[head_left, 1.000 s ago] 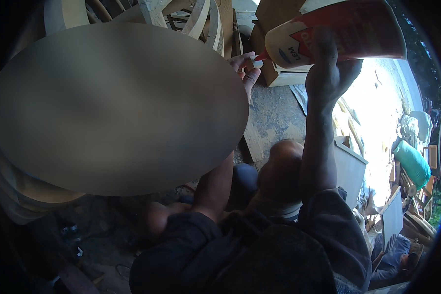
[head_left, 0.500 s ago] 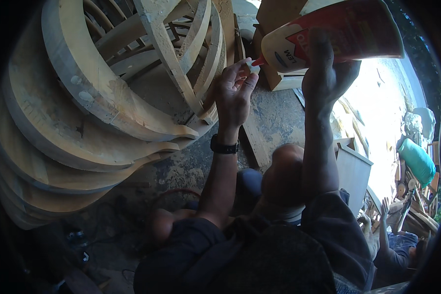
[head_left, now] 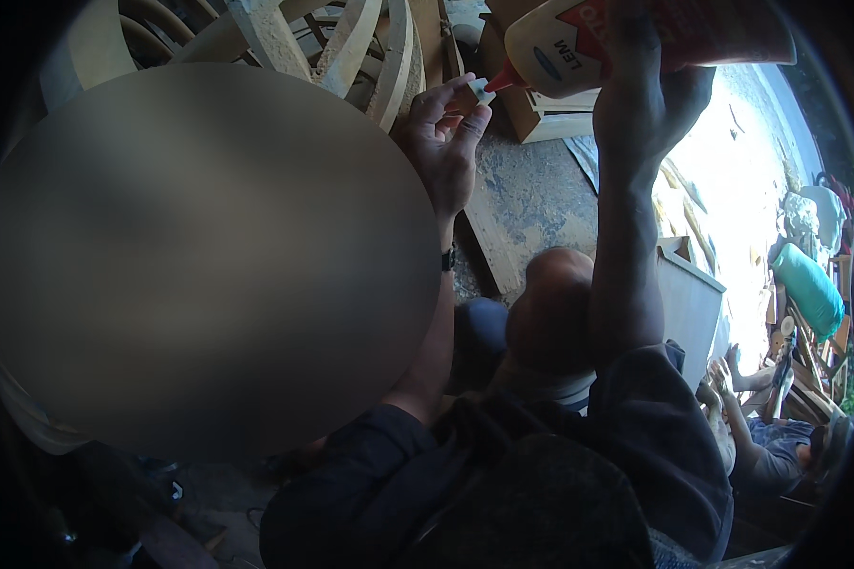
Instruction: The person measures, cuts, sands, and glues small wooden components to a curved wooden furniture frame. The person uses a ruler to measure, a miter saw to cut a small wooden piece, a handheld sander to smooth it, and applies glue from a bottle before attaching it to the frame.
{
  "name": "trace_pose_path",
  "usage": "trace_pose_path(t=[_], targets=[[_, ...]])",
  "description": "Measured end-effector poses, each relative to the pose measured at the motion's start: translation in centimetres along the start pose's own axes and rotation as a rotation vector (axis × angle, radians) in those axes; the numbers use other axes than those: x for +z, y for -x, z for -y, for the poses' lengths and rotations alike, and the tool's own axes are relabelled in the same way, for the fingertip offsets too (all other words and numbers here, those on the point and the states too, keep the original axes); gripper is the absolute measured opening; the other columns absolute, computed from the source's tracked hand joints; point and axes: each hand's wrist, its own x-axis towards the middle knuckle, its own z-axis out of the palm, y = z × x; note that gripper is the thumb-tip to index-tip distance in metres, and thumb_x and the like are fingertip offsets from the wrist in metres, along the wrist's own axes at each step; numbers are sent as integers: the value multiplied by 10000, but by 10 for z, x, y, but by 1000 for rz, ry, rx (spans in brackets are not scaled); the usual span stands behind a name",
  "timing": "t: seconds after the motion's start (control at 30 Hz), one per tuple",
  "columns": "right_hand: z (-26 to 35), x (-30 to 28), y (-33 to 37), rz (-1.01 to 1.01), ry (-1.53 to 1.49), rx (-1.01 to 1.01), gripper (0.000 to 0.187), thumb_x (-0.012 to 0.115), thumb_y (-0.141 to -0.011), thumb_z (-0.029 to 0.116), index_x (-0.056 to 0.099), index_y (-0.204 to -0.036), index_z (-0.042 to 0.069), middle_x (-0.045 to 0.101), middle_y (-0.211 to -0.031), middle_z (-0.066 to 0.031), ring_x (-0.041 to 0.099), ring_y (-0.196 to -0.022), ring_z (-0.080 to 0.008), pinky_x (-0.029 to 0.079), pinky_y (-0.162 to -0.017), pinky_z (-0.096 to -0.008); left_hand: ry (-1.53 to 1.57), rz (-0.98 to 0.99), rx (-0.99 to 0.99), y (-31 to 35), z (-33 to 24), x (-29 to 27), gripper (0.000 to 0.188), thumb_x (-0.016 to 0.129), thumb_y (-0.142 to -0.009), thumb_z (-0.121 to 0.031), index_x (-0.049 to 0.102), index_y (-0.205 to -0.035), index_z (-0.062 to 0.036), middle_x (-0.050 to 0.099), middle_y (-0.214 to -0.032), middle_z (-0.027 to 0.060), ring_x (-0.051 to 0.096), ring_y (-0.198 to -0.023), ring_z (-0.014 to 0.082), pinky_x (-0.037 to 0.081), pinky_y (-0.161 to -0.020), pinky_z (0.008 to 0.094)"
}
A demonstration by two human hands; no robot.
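My right hand (head_left: 647, 114) grips a large red and white glue bottle (head_left: 552, 55) lying nearly on its side at the upper right. Its red nozzle points left, and the tip meets or almost meets a small pale block (head_left: 481, 91). That block, perhaps wood, is pinched between thumb and fingers of my left hand (head_left: 449, 147). A small dark spot shows on its face. Curved wooden ribs (head_left: 389, 71) stand just left of my left hand, partly hidden by a big blurred patch.
Beyond my hands is a wooden box (head_left: 550, 128) or drawer. A plank (head_left: 491, 251) lies on the dusty floor below my left hand. A pale cabinet (head_left: 688, 303) stands right of my knee (head_left: 552, 299). At the far right are another person (head_left: 773, 450) and a green bundle (head_left: 808, 289).
Both hands, the bottle and the small block sit slightly higher in the view. The block is turned so more of it shows. A blurred patch now covers most of the wooden ribs.
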Motion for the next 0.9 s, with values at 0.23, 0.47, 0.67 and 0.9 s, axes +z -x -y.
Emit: trace_pose_path(t=[0.23,0.47,0.67,0.9], targets=[[7,1,3,23,-52,33,289,681,-986,236,632,-1164,14,684,-988,-44,613,-865,-119,481,-761,-279,-8,-10,20,-1,-1,-3,389,724,-966,-126,642,-1333,-24,693,-1109,47,630,-1012,130,489,-955,324],[-1,6,1,-46,-33,0,300,685,-988,241,634,-1172,10,691,-1003,-54,625,-884,-130,493,-781,-288,0,11,-9,0,-2,0,359,727,-954,-142,665,-1299,-67,693,-1148,54,656,-1077,154,488,-976,354],[14,-1,-2,-15,-37,65,351,713,-976,284,631,-1181,10,691,-1007,-59,631,-895,-138,499,-792,-292,126,26,-99,3,-8,1,424,752,-950,-203,649,-1301,11,720,-1077,74,665,-996,138,523,-908,307],[6,3,-1,-130,-76,49,397,726,-971,303,615,-1216,11,690,-1048,-65,634,-932,-144,506,-816,-305,47,36,-27,2,-2,0,377,747,-952,-193,676,-1289,-43,717,-1108,58,666,-1024,151,507,-958,341]])
